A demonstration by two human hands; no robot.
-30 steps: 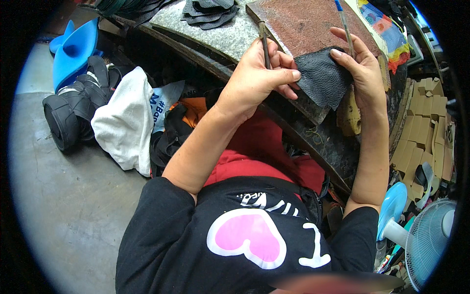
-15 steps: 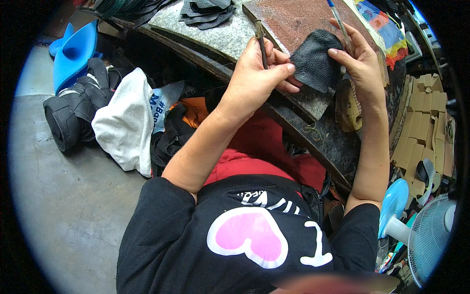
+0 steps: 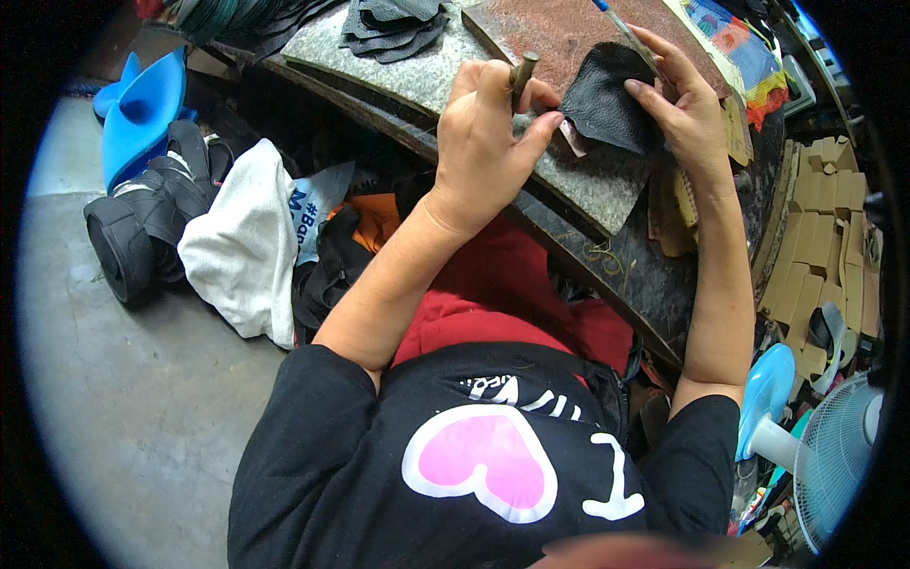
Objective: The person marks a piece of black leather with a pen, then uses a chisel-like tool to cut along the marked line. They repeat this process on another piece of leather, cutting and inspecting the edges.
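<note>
The floor (image 3: pixel 142 408) is smooth, hard and grey, and a dark table (image 3: pixel 654 284) with scuffed edges runs across the room. On the table lie a flat grey stone (image 3: pixel 597 194) with speckles and a rough red-brown board (image 3: pixel 531 28). A pile of bumpy black scraps (image 3: pixel 393 33) sits on the stone near the top. Folded brown boxes (image 3: pixel 820 237) and a white fan (image 3: pixel 834 465) stand off to the right, and a soft white cloth (image 3: pixel 237 251) is on the left.

The leather piece (image 3: pixel 611 100) is black, thin and bendy, with a pebbly skin and rounded corners. It is up above the stone and board, between the two hands, nearer to the right one. A small pale pink bit (image 3: pixel 573 139) shows at its lower left corner.

The right hand (image 3: pixel 690 119) is partly closed, its thumb pressed on the leather and its other fingers behind it. A thin pen (image 3: pixel 621 30) with a blue end also sticks up from this hand. The left hand (image 3: pixel 488 137) is curled around a dark, round-topped stick (image 3: pixel 522 78). Its thumb and fingertip are at the leather's left edge, but one cannot tell if they pinch it.
</note>
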